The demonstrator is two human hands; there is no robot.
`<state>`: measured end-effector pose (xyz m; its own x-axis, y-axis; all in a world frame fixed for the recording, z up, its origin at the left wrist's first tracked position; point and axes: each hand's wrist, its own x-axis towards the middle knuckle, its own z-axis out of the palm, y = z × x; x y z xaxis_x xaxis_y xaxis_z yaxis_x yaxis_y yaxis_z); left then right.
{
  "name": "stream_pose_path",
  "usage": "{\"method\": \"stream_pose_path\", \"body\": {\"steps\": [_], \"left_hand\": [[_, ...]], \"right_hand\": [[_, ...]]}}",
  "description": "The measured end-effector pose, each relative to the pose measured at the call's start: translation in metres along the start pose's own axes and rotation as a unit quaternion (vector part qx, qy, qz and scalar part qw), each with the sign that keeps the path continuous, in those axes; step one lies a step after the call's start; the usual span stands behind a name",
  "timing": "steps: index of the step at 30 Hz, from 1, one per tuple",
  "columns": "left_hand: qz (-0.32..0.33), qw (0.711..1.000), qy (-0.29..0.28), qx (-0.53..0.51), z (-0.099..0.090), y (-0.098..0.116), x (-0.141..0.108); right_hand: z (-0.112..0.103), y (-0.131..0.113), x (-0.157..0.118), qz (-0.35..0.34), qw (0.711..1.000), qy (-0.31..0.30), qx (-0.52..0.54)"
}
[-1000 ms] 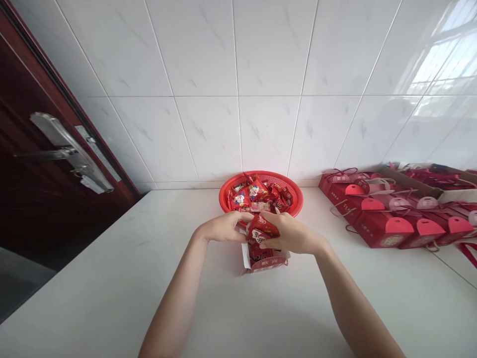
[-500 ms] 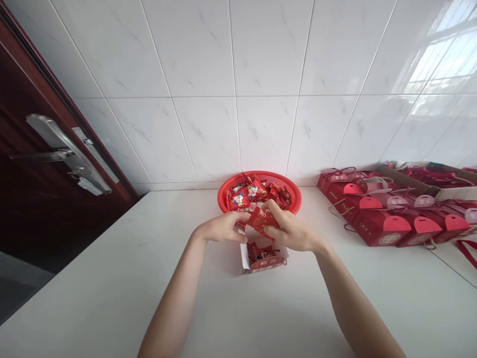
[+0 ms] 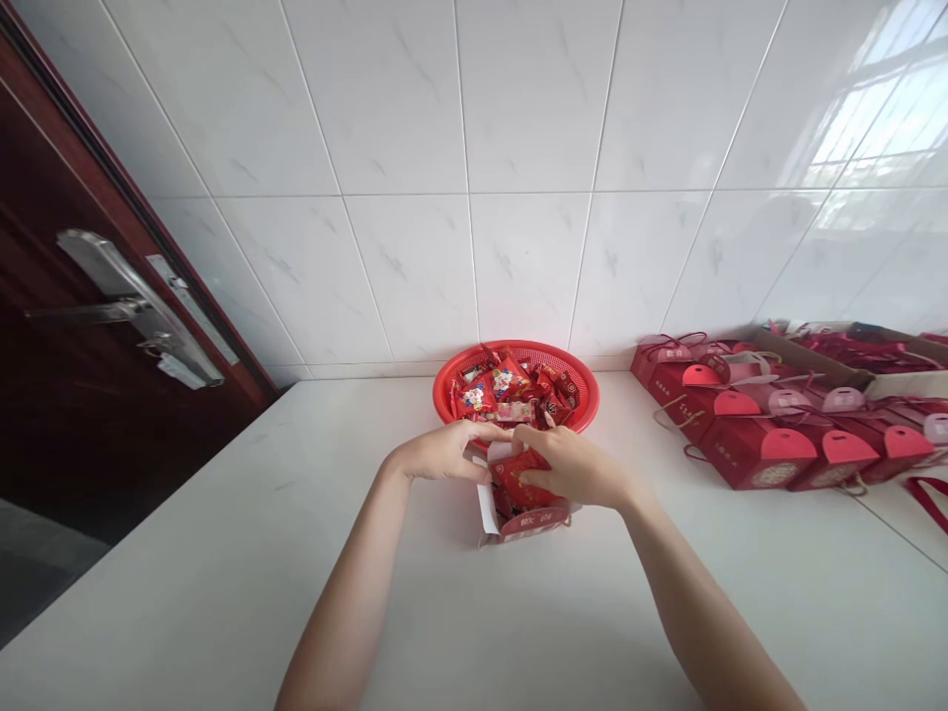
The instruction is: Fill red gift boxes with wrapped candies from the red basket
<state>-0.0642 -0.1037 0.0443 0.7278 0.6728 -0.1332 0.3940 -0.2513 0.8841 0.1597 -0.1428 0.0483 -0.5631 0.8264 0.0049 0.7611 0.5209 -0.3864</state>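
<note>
The red packet (image 3: 518, 479), tilted up above the box in the right hand half a second ago, is now down inside the open box (image 3: 534, 525), lying across other wrapped pieces that were plainly visible then and are now mostly covered. The right hand (image 3: 574, 466) has lowered with it, half curled, thumb on the wrapper and fingers toward its far edge; whether it is gripping or only pressing, I cannot tell. The left hand (image 3: 444, 454) has hardly moved, its fingers bent at the box's far left corner, thumb by the left wall; whether it pinches the card is unclear. The box has kept its place on the counter (image 3: 296, 592), directly in front of the red basket (image 3: 442, 395) of sweets, which sits near the back edge. Toward the counter's back right corner, the closed gift boxes (image 3: 762, 454) stand unchanged.
</note>
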Motion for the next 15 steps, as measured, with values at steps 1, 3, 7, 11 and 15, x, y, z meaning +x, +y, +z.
{"method": "stream_pose_path", "body": {"steps": [1,3,7,11,15], "left_hand": [[0.001,1.000,-0.002,-0.002,0.0003,0.0006,-0.0001],[0.004,1.000,-0.002,-0.001,0.0007,0.0017,-0.0002],[0.005,1.000,0.011,0.027,0.0006,0.0033,0.0003],[-0.020,0.999,0.017,0.047,0.0007,0.0041,0.0000],[-0.018,0.997,0.020,0.065,0.0016,0.0031,-0.0003]], "right_hand": [[0.0026,-0.0019,0.0016,-0.004,1.000,0.001,-0.003],[0.0065,-0.0046,0.0046,-0.006,1.000,0.003,-0.013],[0.0064,-0.0054,0.0058,0.005,0.999,-0.016,-0.038],[0.0029,-0.0058,0.0018,-0.018,0.997,-0.061,-0.054],[0.0106,-0.0086,0.0033,-0.060,0.990,-0.117,-0.048]]}}
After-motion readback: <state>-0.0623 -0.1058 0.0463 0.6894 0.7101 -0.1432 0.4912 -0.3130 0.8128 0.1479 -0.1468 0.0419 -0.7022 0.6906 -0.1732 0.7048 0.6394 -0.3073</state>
